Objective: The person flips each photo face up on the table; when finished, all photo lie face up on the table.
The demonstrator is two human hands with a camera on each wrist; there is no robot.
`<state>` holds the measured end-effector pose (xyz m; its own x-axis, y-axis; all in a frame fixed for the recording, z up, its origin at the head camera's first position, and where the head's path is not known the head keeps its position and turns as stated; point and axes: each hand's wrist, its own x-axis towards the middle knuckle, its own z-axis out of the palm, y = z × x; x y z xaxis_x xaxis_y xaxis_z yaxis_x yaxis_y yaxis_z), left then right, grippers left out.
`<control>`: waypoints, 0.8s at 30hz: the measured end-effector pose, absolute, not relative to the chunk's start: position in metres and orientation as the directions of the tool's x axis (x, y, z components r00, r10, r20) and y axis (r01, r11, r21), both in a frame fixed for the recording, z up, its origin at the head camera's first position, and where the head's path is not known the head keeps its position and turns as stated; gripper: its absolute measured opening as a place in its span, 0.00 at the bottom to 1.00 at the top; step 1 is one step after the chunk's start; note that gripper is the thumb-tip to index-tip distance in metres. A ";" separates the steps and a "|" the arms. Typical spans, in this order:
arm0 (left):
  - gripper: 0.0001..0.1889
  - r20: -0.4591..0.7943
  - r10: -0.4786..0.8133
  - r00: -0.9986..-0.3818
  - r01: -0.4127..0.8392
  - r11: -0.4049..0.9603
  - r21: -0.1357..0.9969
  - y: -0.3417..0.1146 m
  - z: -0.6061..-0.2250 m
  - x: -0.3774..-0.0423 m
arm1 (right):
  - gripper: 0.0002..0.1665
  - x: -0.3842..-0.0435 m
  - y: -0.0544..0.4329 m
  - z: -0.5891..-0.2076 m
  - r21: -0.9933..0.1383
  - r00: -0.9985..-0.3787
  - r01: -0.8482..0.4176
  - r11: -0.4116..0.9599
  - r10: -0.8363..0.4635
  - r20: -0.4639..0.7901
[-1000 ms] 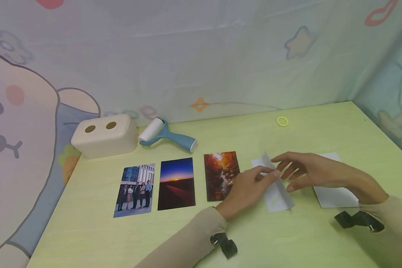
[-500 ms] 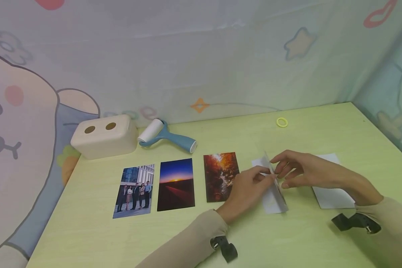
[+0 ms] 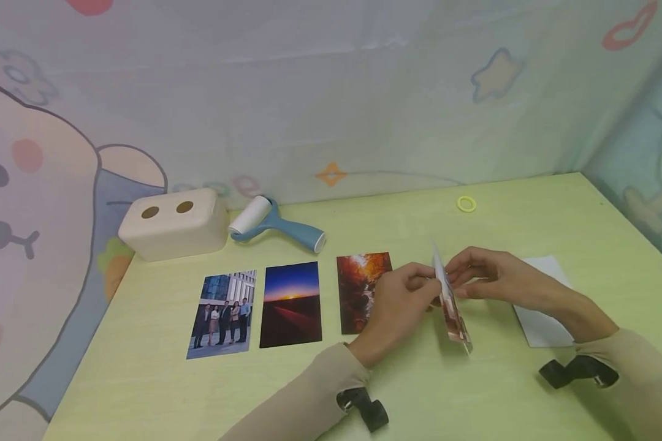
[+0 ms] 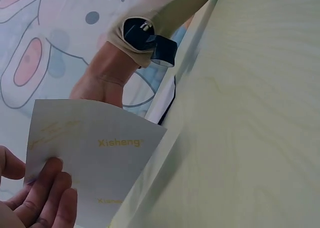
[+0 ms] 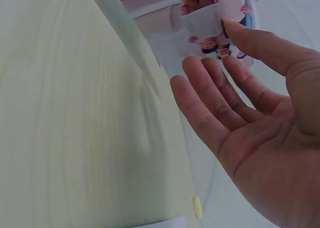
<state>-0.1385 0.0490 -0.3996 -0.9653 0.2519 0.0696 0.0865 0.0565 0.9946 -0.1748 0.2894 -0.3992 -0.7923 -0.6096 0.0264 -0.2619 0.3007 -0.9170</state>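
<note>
A photo print (image 3: 451, 309) stands on edge between my hands. In the left wrist view its white back (image 4: 112, 160) carries yellow "Xisheng" lettering; the right wrist view shows its printed side with people (image 5: 212, 25). My left hand (image 3: 394, 297) holds the photo, curled fingertips against its back. At the photo's other side is my right hand (image 3: 488, 275); in the right wrist view its fingers are loosely bent, with a gap between thumb and fingers. Whether its fingertips touch the photo I cannot tell. Left of my hands lies an autumn stream photo (image 3: 358, 285), partly covered by my left hand.
Further left lie a sunset photo (image 3: 290, 303) and a group photo (image 3: 222, 315). Behind them are a blue-handled lint roller (image 3: 295, 231) and a cream box with two holes (image 3: 171, 229). A white sheet (image 3: 543, 318) lies under my right forearm; a yellow ring (image 3: 466, 204) is farther back.
The photo was tilted with its white back showing; now it stands nearly upright and printed colours show. My left hand has moved slightly left, and my right hand has shifted slightly left too.
</note>
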 end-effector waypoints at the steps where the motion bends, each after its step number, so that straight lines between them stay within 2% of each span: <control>1: 0.09 0.078 0.251 -0.965 0.092 0.046 0.995 0.049 -0.399 -0.138 | 0.18 -0.175 0.290 -0.400 -0.916 -0.800 -0.254 0.309 -0.599 0.020; 7: 0.10 0.140 0.240 -0.961 0.126 -0.073 0.989 0.047 -0.396 -0.139 | 0.18 -0.173 0.290 -0.399 -0.899 -0.868 -0.177 0.400 -0.494 -0.049; 10: 0.11 0.148 0.235 -0.961 0.123 -0.118 0.985 0.046 -0.396 -0.141 | 0.20 -0.174 0.291 -0.399 -0.907 -0.885 -0.138 0.399 -0.461 -0.068; 15: 0.11 0.154 0.220 -0.963 0.123 -0.148 0.981 0.042 -0.399 -0.145 | 0.20 -0.176 0.295 -0.400 -0.909 -0.900 -0.157 0.386 -0.435 -0.029; 24: 0.13 0.163 0.146 -0.976 0.144 -0.132 0.981 0.040 -0.410 -0.153 | 0.22 -0.180 0.295 -0.401 -0.839 -0.946 -0.204 0.504 -0.322 0.037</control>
